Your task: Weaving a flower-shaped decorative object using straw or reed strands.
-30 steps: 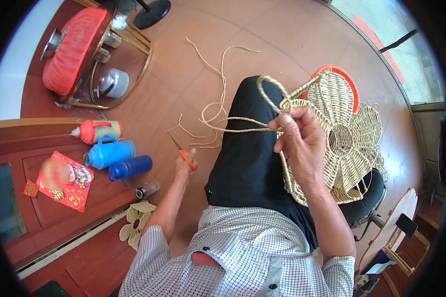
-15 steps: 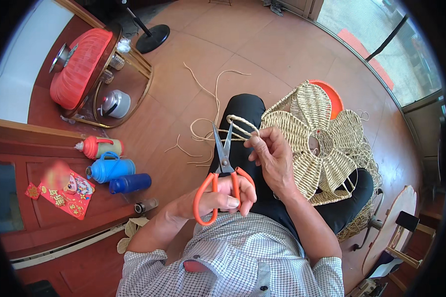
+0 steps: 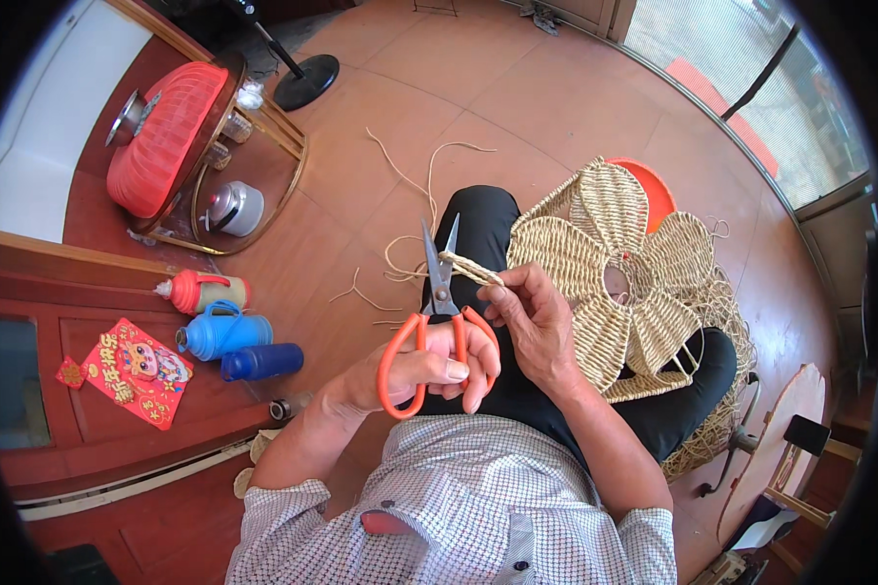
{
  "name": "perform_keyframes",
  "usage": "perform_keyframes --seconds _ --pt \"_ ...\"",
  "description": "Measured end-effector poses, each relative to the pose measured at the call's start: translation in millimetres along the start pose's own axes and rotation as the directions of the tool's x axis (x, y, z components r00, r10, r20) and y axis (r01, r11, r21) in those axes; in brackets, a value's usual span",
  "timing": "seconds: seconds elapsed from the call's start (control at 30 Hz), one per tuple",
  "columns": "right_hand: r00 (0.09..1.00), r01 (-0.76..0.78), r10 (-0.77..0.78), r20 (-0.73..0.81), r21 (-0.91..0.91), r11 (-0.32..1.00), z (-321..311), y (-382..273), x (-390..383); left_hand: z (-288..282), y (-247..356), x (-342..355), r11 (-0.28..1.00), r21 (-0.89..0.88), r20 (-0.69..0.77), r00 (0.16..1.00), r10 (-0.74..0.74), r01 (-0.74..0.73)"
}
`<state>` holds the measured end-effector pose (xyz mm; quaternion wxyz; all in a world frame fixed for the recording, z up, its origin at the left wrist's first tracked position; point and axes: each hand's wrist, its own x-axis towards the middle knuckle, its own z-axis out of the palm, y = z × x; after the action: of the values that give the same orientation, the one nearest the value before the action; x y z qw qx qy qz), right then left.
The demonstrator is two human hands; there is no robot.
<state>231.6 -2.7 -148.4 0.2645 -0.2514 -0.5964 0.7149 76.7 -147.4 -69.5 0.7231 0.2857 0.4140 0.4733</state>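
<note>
My left hand [image 3: 439, 369] is wrapped through the orange handles of a pair of scissors [image 3: 441, 295], whose pointed steel blades stand apart and aim away from me. Between thumb and fingers, my right hand [image 3: 532, 322] pinches a folded length of straw cord [image 3: 473, 269]. The cord's looped end lies at the scissor blades, near the right one; whether it sits between them is hard to tell. Beside my right hand, a woven straw flower-shaped piece [image 3: 618, 283] with broad petals and a round centre hole rests on my right leg.
Loose cord [image 3: 429, 180] trails over the tiled floor ahead. An orange-red basin [image 3: 654, 195] and a heap of straw cord [image 3: 722, 409] lie by the woven piece. Flasks, including a blue one [image 3: 226, 331], stand at left, near a round-topped stand with a kettle [image 3: 234, 208].
The loop of cord has drawn back toward the scissor blades and looks tighter. My left hand and the scissors have risen slightly away from my body; the right hand has shifted slightly nearer.
</note>
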Motion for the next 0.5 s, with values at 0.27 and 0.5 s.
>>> perform_keyframes --seconds 0.27,0.5 --pt "1.0 -0.008 0.007 0.014 0.034 0.999 3.2 -5.1 6.0 0.8 3.3 -12.4 0.992 0.125 -0.12 0.993 -0.02 0.035" --pt "0.988 -0.151 0.153 -0.006 0.132 0.98 12.6 -12.6 26.1 -12.1 7.8 -44.3 0.992 0.103 -0.249 0.963 0.1 -0.076"
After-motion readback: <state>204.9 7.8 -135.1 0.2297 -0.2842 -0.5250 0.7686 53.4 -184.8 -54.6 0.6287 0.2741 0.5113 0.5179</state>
